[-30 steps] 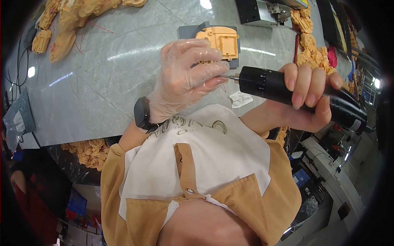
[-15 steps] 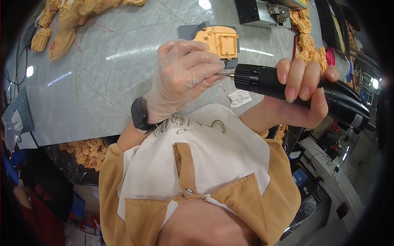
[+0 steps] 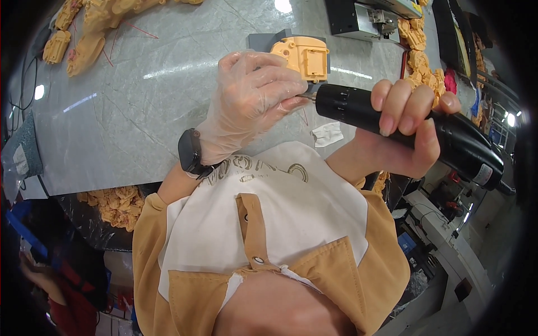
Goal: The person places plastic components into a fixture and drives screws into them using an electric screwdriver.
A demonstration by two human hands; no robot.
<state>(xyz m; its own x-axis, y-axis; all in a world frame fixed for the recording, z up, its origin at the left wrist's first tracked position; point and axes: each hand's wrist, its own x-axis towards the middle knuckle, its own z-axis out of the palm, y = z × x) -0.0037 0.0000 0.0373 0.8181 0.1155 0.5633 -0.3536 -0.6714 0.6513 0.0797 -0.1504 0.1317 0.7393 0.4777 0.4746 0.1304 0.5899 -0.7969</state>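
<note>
My right hand (image 3: 406, 112) is bare and wrapped round a black electric screwdriver (image 3: 350, 105), which lies slanted with its bit toward the left. In a thin clear glove, my left hand (image 3: 258, 84) has its fingers closed together at the tip of the bit. What they pinch there is hidden. Just beyond the fingertips sits a yellow-orange plastic housing (image 3: 305, 59) with a raised rectangular frame. It rests on a dark grey block fixture (image 3: 263, 41), partly covered by my left hand.
Yellow-orange plastic parts (image 3: 92, 33) are heaped at the far left, with more parts (image 3: 420, 61) at the right. A black-and-silver machine (image 3: 358, 22) stands at the back right. A scrap of white paper (image 3: 328, 134) lies on the grey table (image 3: 140, 123). Another person's arm (image 3: 47, 280) shows lower left.
The screwdriver has shifted slightly left, its front end now closer to my left fingers, with less of the bit showing. My left hand stays nearly in place. The other person's arm has moved.
</note>
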